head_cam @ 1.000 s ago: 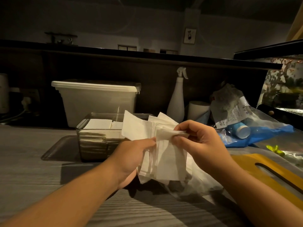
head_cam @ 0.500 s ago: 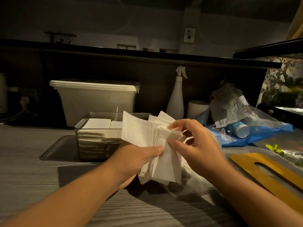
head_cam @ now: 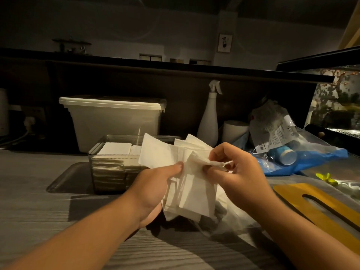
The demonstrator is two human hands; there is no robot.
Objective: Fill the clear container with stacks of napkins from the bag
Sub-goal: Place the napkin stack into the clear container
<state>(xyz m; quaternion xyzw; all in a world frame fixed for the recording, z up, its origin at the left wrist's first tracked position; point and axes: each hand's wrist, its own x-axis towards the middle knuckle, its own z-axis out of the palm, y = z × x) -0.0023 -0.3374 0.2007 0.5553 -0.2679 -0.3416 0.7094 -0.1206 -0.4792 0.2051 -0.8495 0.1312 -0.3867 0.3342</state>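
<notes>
A loose stack of white napkins [head_cam: 192, 190] is held upright above the counter. My left hand [head_cam: 153, 186] grips the stack from the left, thumb across its front. My right hand [head_cam: 235, 172] pinches the top edge of the front napkins, folding them over. Behind the hands stands the clear container [head_cam: 109, 172], with napkin stacks inside reaching close to its rim. A crumpled clear plastic bag [head_cam: 229, 217] lies on the counter below the napkins, partly hidden by them.
A lidded white tub [head_cam: 115, 121] stands behind the container, with a white spray bottle [head_cam: 209, 121] and a paper roll [head_cam: 233, 131] to its right. Blue and clear bags [head_cam: 303, 158] crowd the right. A yellow slotted board [head_cam: 323, 205] lies at the near right.
My right hand has worked along the stack's top edge, first sliding left over the front napkins, then drawing their top edge back to the right. My left hand kept its hold.
</notes>
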